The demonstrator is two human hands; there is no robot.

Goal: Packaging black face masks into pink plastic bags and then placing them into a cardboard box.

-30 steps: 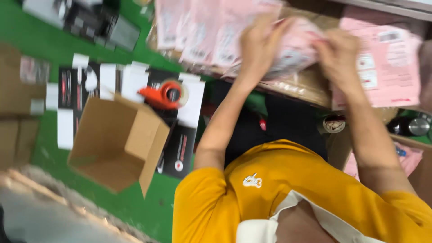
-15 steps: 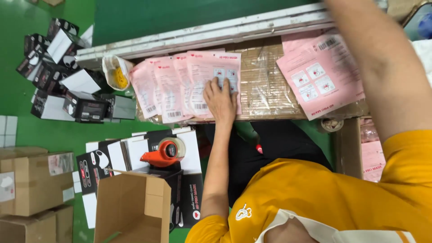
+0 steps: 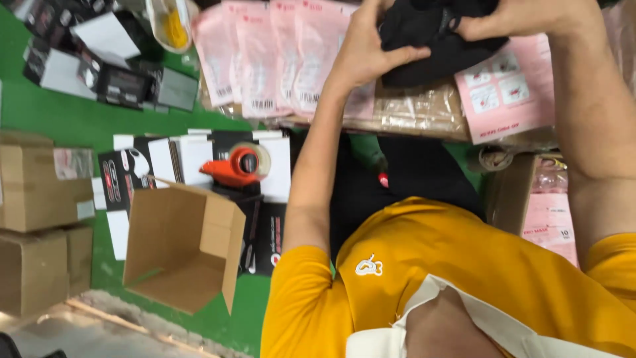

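Gripping a black garment (image 3: pixel 424 40) now, both hands' fingers (image 3: pixel 371 53), formerly flat on pink packets (image 3: pixel 265 59).

A packing workshop: cardboard boxes (image 3: pixel 179 248), a tape dispenser (image 3: pixel 238 166), pink mailer bags (image 3: pixel 265 59)

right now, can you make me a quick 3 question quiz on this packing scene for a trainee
1. True or false: both hands grip the black fabric item.
2. What lies directly under the orange tape dispenser? A) the open cardboard box B) flat black and white cartons C) the pink packets
3. In a few words: how does the open cardboard box lie, and what does it hold?

Key
1. True: the left hand and right hand both hold it.
2. B
3. Tipped on its side on the green floor, flaps open, nothing visible inside.
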